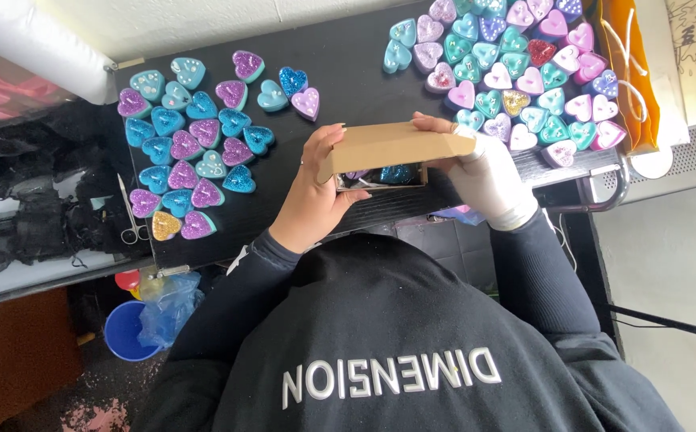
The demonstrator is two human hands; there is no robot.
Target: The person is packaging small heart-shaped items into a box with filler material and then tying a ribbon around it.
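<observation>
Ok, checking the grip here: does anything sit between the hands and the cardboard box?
Nothing visible does. The bare hand grips one end of the cardboard box and the white-gloved hand the other, both directly on the card.

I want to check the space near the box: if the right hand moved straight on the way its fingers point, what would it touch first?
Probably the left hand: the right hand points leftward along the cardboard box it holds, though depth is unclear.

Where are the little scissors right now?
In the head view, the scissors lie at the left edge of the black table, beside the left cluster of glitter hearts.
</observation>
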